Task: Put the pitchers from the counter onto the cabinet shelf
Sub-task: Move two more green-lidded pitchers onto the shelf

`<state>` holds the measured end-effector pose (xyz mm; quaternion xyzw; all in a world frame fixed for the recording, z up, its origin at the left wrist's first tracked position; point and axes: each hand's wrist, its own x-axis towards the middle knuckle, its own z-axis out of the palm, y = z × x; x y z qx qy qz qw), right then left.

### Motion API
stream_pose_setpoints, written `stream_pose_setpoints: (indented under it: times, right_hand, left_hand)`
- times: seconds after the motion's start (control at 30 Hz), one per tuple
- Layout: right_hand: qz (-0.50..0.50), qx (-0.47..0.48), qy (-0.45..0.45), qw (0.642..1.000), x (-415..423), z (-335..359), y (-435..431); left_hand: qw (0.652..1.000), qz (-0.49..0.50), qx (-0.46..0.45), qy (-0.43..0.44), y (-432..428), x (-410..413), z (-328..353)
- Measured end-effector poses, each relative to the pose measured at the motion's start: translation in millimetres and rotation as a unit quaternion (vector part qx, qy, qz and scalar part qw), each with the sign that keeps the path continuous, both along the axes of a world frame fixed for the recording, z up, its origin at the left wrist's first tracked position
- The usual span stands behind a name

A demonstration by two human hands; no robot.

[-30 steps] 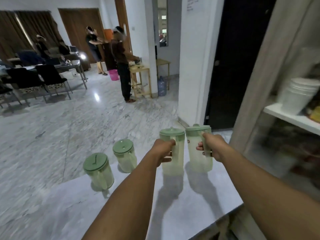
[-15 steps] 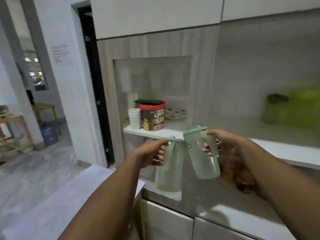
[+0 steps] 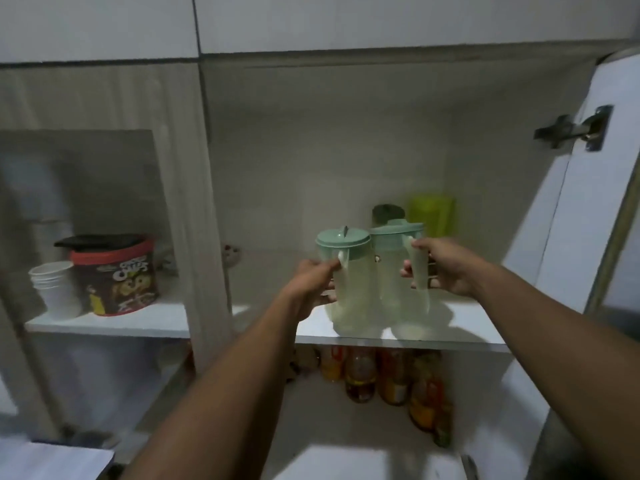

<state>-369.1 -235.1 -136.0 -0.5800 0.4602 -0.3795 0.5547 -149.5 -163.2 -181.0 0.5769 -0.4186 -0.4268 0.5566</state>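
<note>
Your left hand: your left hand (image 3: pixel 313 282) is closed around the handle of the left pitcher (image 3: pixel 346 282), fingers wrapped through the loop, nothing else in it.
Your right hand: your right hand (image 3: pixel 445 266) is closed the same way on the handle of the right pitcher (image 3: pixel 398 271).
Where the pitchers are: you hold both upright and touching side by side, over the front part of the cabinet shelf (image 3: pixel 467 327). Their bases sit at or just above the board; motion blur keeps you from telling whether they have landed.
How they handle: translucent pale green plastic with darker green lids, and they look empty, so judge them light, stiff and not fragile. The smooth walls could slide on the white laminate if you push them.
Where to hold: keep to the handles. The lids look only pressed on, so do not lift or steer by the lid knob.
Room behind: a dark green container (image 3: pixel 388 213) and a lime green container (image 3: pixel 433 213) stand at the back right of the shelf, just behind your right pitcher. Set down short of them or you may knock them.
Off to the side: the cereal tub (image 3: pixel 117 275) and stacked white cups (image 3: pixel 55 289) sit in the left bay, well apart.
</note>
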Motion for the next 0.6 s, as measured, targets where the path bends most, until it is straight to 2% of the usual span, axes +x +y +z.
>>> stream_pose_setpoints:
  times: [0.27, 0.6]
  right_hand:
    - [-0.023, 0.012, -0.026, 0.999, 38, -41, -100]
    - [-0.013, 0.026, -0.021, 0.999, 128, -45, -226]
  left_hand:
    - [0.995, 0.091, 0.004, -0.026, -112, 30, -15]
    - [0.992, 0.12, 0.02, -0.033, -252, 113, -14]
